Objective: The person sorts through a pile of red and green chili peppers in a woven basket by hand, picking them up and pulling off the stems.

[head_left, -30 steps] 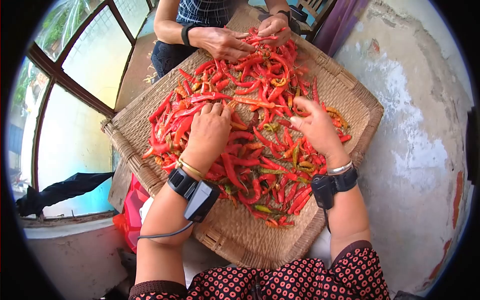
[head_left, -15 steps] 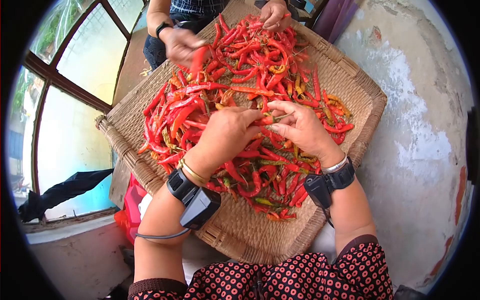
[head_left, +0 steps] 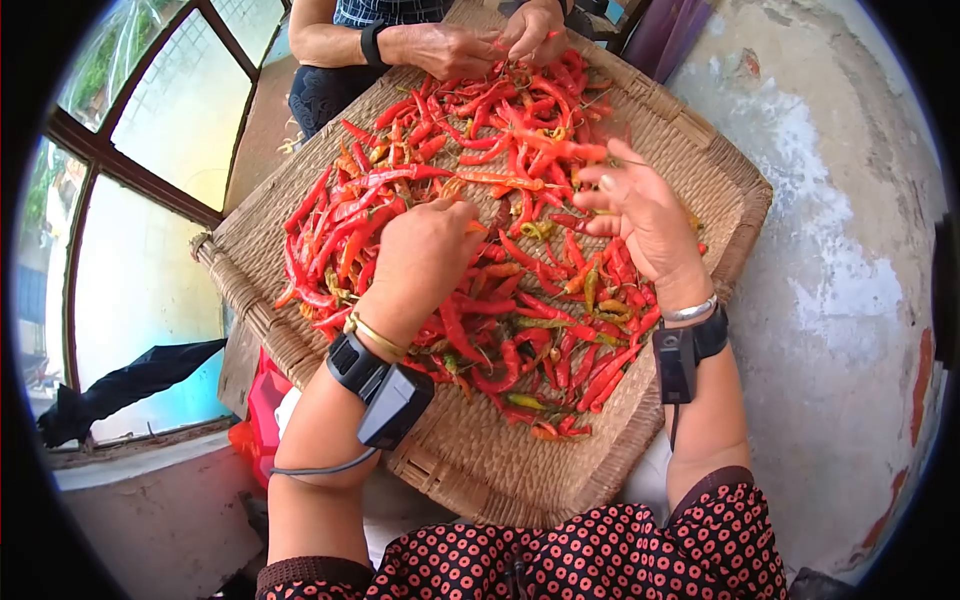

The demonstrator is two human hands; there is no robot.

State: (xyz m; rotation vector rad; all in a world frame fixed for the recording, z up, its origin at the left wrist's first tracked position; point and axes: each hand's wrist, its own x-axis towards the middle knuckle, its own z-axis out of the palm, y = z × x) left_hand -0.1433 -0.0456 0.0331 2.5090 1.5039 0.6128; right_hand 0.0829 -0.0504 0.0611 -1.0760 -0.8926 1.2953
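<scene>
Red chili peppers (head_left: pixel 500 310), a few of them orange, yellow or green, lie heaped on a woven tray (head_left: pixel 470 455). My left hand (head_left: pixel 422 252) is closed low over the middle of the heap. At its fingertips shows the orange-red end of a chili pepper (head_left: pixel 477 228), the rest hidden by the fingers. My right hand (head_left: pixel 648 222) is raised over the right side of the heap, palm partly turned up and fingers apart. A thin stem shows near its fingertips, and red chilies lie just beyond them.
Across the tray, another person's hands (head_left: pixel 450 48) meet over the far chilies. Framed window panes (head_left: pixel 150 275) and a black cloth-like bundle (head_left: pixel 130 385) are on the left. A red plastic bag (head_left: pixel 262 405) hangs by the tray's left side. A worn wall (head_left: pixel 810 300) stands on the right.
My hands have come apart; the right moved up and right and opened, the left shifted slightly left. The other person's hand drew back with a red chili to meet their other hand.
</scene>
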